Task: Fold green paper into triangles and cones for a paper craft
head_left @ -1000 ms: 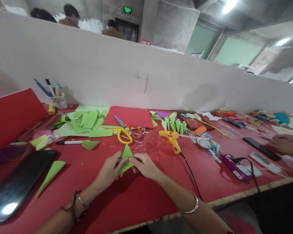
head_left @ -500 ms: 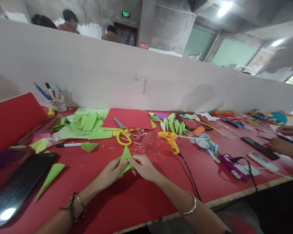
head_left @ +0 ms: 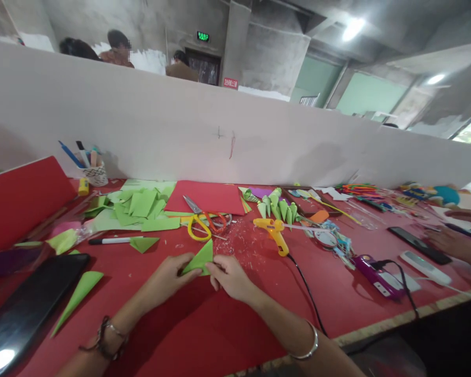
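Note:
Both of my hands meet over a green paper triangle (head_left: pixel 201 257) just above the red table (head_left: pixel 204 324). My left hand (head_left: pixel 168 273) pinches its left lower edge with curled fingers. My right hand (head_left: pixel 228 273) pinches its right lower corner. The paper tilts, its tip pointing up and to the right. Yellow-handled scissors (head_left: pixel 198 222) lie just behind the paper. A yellow glue gun (head_left: pixel 273 233) rests to the right, its black cord running toward the table's front edge.
Cut green paper pieces (head_left: pixel 139 207) and a red sheet (head_left: pixel 206 196) lie at the back. A green cone (head_left: pixel 76 301) and a black tablet (head_left: pixel 27 309) sit at left. Small green cones (head_left: pixel 278 204), a purple device (head_left: pixel 379 272) and another person's hands (head_left: pixel 451 238) are at right.
The green triangle has tipped over from pointing upward to leaning right and flatter. My hands have shifted slightly nearer to me while keeping hold of it.

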Demonstrator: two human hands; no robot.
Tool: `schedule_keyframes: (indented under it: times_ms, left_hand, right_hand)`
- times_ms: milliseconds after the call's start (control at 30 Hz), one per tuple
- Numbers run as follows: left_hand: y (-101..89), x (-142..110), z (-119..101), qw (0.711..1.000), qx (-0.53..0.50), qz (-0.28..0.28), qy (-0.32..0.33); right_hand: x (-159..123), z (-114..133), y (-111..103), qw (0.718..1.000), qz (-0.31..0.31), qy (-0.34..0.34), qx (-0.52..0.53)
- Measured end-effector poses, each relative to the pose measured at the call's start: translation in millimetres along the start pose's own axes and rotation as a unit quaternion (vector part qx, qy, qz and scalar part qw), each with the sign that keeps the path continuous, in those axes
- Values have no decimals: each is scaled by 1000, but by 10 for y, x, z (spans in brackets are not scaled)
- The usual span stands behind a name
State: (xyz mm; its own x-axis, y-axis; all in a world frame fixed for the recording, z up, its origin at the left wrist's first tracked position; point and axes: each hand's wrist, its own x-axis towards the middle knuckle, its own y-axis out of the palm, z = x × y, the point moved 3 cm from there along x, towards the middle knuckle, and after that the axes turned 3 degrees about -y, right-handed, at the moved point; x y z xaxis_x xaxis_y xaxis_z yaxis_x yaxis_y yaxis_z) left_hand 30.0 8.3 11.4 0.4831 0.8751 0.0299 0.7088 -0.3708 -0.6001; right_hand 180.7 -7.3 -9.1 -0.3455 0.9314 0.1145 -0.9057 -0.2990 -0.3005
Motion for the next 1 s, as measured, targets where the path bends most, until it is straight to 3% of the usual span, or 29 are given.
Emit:
schedule_keyframes:
  times_ms: [100, 167, 267, 333, 400, 567, 733, 867, 1000]
  left_hand:
    - [-260, 28, 99, 996, 90, -5, 1]
    - [-475, 17, 185, 980, 179, -89, -2]
    - [-702, -48, 302, 907, 361, -215, -23]
    - [-748, -81, 366, 868, 438, -229, -52]
    - [-751, -93, 416, 860, 459, -207, -84]
    - [-788, -73, 538, 899, 382, -174, -125]
    - [-791, 36, 633, 972, 158, -146, -99]
    - [-620, 186, 440, 995, 28, -74, -63]
    - [-418, 274, 228, 999, 26, -39, -8]
  right_hand:
    - [4, 4, -17, 999, -30, 0, 17]
    - [-1, 18, -29, 998, -41, -3, 39]
    - [-12, 40, -33, 997, -41, -5, 72]
    - [-16, 49, -37, 996, -45, -7, 80]
    - [-14, 48, -48, 995, -57, -11, 78]
    - [2, 24, -87, 994, -88, -20, 57]
    - [4, 23, -73, 995, -86, -27, 50]
    - [1, 46, -58, 994, -82, -25, 68]
    - [4, 78, -98, 992, -107, -33, 49]
